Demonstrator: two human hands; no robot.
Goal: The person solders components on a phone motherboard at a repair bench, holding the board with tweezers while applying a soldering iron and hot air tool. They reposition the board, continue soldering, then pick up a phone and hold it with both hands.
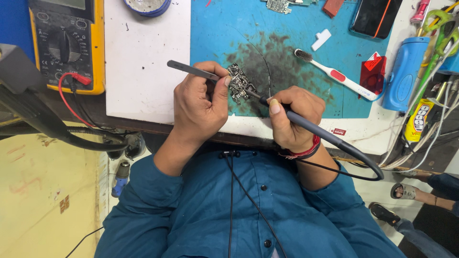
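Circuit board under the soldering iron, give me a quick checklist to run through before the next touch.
1. Circuit board lies on the blue mat: ok.
2. Tweezers in left hand reach the board's edge: ok.
3. Soldering iron gripped in right hand, tip at the board: ok.
4. Tip on the right joint: cannot tell.
5. Iron's cable hangs free off the bench: ok.
6. Toothbrush clear of the tip: ok.

Both hands (198, 107) (291, 117) close together, fingers (224, 83) curled in pinching grips.

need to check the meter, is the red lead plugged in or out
Plugged in: the red lead's plug sits in a socket on the yellow multimeter.
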